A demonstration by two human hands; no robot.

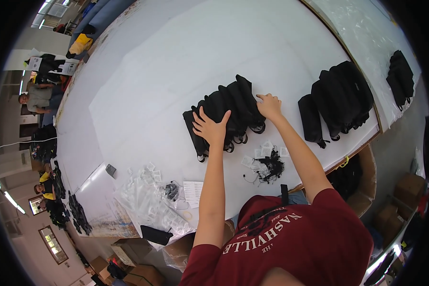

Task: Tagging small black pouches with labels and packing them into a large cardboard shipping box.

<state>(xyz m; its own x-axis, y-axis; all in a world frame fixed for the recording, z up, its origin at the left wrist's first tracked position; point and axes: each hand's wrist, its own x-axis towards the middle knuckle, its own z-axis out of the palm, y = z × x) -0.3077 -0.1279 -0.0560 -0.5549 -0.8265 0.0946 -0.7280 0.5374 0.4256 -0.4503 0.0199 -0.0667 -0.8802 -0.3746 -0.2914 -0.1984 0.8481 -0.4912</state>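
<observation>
A row of several overlapping black fabric pouches lies on the white table in front of me. My left hand rests flat on the near left pouches, fingers spread. My right hand presses on the right end of the row, fingers bent against the fabric. Black loops hang from the pouches' near ends.
A tangle of black cords with small white tags lies near the table edge. Clear plastic bags and a paper slip sit at the left. Two more pouch stacks, one and another, lie to the right. Cardboard boxes stand below. People sit far left.
</observation>
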